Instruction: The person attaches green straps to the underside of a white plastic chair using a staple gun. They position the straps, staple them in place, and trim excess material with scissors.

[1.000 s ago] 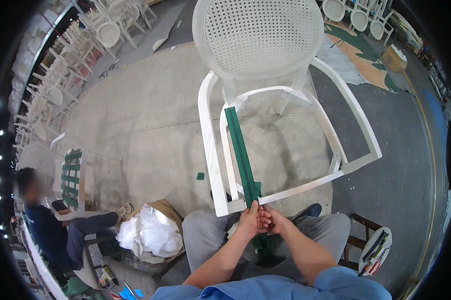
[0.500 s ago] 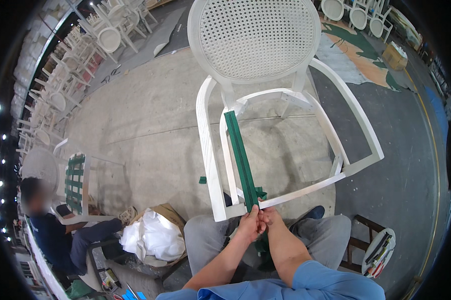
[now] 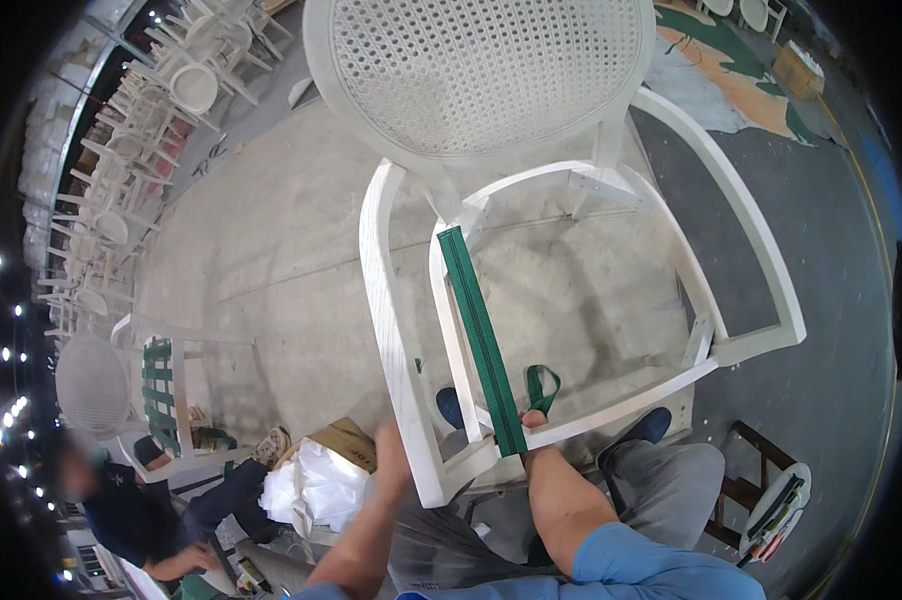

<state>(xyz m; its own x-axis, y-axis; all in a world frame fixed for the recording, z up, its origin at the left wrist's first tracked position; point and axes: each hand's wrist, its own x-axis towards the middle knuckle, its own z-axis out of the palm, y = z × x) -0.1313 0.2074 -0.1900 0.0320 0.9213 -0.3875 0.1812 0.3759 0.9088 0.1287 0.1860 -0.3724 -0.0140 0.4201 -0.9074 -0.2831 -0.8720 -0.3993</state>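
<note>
A white wooden armchair frame [image 3: 379, 270] with a round cane back [image 3: 481, 75] stands before me, its seat ring open. One green webbing strap [image 3: 479, 335] runs taut from the rear rail over the front rail [image 3: 621, 402], close to the left side. My right hand [image 3: 536, 438] reaches beneath the front rail and is closed on the strap there; most of its fingers are hidden. Beside its fingertip a loose loop of the webbing [image 3: 542, 385] stands up inside the frame. My left hand [image 3: 392, 462], smeared by motion, is off the strap, left of the chair's front leg.
At the left a seated person [image 3: 121, 515] is beside another chair with woven green webbing [image 3: 159, 395]. A cardboard box with white plastic [image 3: 316, 485] stands nearer me. A stool with tools [image 3: 779, 505] is at my right. Stacked white chairs [image 3: 111, 225] line the far left.
My left hand has let go of the strap and moved left. The right hand has gone under the front rail. The chair appears larger, and a webbing loop now stands inside the frame.
</note>
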